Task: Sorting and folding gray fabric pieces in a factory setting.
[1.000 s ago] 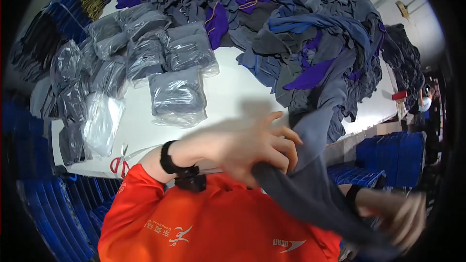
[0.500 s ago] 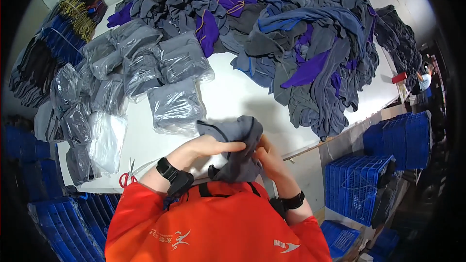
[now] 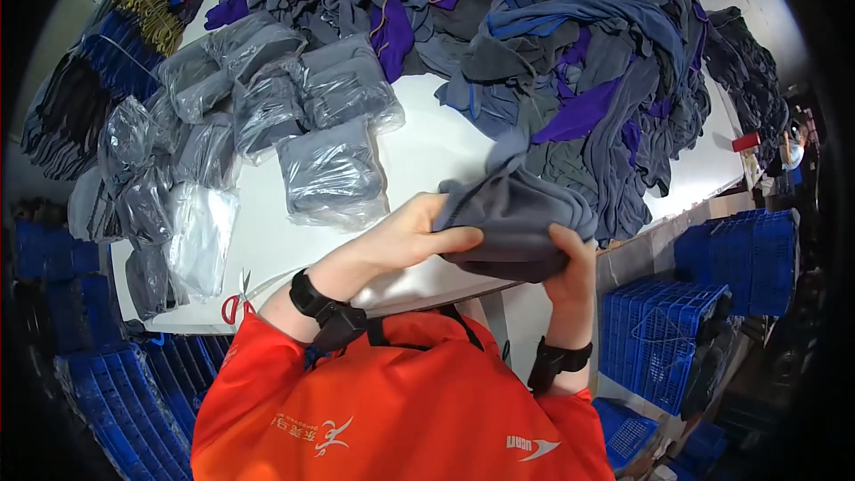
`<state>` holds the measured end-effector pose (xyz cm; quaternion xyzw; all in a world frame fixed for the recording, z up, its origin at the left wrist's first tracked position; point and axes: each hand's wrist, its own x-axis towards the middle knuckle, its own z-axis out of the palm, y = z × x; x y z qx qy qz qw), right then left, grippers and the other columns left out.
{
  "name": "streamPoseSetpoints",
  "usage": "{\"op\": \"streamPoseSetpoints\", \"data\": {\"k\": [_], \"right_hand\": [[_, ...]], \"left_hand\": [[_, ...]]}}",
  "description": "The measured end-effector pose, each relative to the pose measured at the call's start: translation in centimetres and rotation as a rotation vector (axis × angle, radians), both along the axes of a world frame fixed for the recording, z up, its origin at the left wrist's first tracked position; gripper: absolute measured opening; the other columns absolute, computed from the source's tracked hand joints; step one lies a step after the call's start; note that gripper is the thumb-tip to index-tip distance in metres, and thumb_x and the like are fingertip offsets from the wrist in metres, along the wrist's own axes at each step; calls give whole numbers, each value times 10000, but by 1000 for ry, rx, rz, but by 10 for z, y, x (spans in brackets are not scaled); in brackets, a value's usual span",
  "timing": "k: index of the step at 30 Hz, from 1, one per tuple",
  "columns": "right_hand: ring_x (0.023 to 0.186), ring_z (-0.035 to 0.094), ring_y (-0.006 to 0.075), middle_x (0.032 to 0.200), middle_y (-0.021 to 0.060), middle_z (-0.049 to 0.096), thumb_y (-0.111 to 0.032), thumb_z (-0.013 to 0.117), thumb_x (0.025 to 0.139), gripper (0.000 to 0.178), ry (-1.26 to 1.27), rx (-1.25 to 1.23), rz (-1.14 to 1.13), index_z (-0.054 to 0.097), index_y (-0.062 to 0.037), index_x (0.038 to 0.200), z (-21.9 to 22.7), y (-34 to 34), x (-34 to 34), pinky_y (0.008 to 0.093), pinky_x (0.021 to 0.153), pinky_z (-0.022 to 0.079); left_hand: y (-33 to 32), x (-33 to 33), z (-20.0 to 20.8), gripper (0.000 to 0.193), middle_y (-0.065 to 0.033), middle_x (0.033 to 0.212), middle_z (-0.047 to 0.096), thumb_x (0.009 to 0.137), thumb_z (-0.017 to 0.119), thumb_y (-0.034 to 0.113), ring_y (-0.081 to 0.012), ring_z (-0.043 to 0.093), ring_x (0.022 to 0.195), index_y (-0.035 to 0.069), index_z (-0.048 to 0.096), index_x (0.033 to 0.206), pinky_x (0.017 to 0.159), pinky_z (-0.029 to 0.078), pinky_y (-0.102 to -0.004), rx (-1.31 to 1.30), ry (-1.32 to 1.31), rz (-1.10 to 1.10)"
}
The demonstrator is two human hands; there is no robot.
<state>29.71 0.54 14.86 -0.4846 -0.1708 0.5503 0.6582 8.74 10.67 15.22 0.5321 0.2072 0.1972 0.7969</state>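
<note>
A folded grey garment [image 3: 517,218] is held up in front of my chest, above the near edge of the white table [image 3: 445,147]. My left hand [image 3: 405,236] grips its left side with the thumb on top. On the garment's right side, my right hand [image 3: 570,267] clasps it from below. Both wrists carry black bands. My orange sleeves fill the lower part of the view.
A big heap of grey, blue and purple garments [image 3: 552,44] covers the far and right part of the table. Several clear bags with folded grey clothes [image 3: 329,174] lie to the left. Red-handled scissors [image 3: 236,303] rest at the near left edge. Blue crates [image 3: 677,321] stand around.
The long grey garment that hung loose from my hands a second ago is now gathered into a compact fold. Both hands have come together on it and lifted it slightly over the table edge.
</note>
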Motion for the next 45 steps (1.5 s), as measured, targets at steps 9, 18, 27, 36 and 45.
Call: {"op": "streamPoseSetpoints", "data": {"k": [9, 18, 27, 36, 45], "right_hand": [[944, 605, 280, 1037, 189, 593, -146, 564, 759, 416, -258, 188, -224, 509, 110, 1082, 45, -74, 39, 363, 849, 492], [947, 580, 252, 1000, 138, 595, -130, 606, 600, 516, -246, 224, 62, 526, 79, 1066, 76, -46, 8, 324, 848, 448], [1063, 542, 288, 1188, 186, 531, -336, 413, 847, 528, -431, 370, -268, 446, 40, 1216, 80, -92, -17, 395, 912, 434], [835, 616, 176, 962, 90, 611, -103, 542, 874, 217, -199, 451, -159, 526, 11, 1058, 86, -55, 65, 288, 747, 521], [919, 601, 222, 1007, 135, 594, -7, 533, 833, 293, -46, 303, -199, 488, 57, 1115, 58, -61, 64, 318, 800, 504]], "left_hand": [[-13, -85, -19, 491, -184, 1127, 576, 787, 618, 118, -274, 527, 1102, -77, 472, 1213, 945, 394, -357, -145, -330, 107], [-20, -54, -42, 847, -165, 1353, 382, 723, 727, 341, -277, 399, 1239, -18, 285, 1351, 1035, 334, -408, -679, -599, -217], [-27, -100, 31, 629, -158, 1129, 559, 663, 721, 131, -231, 527, 1051, -73, 472, 1203, 890, 391, -328, -276, -140, 317], [18, -66, 26, 433, -191, 1137, 549, 861, 524, 70, -272, 560, 1051, -82, 387, 1243, 889, 467, -382, -500, -429, 135], [0, -47, 28, 680, -107, 1234, 493, 748, 705, 84, -184, 503, 1112, -5, 343, 1317, 957, 394, -328, 23, -305, 246]]}}
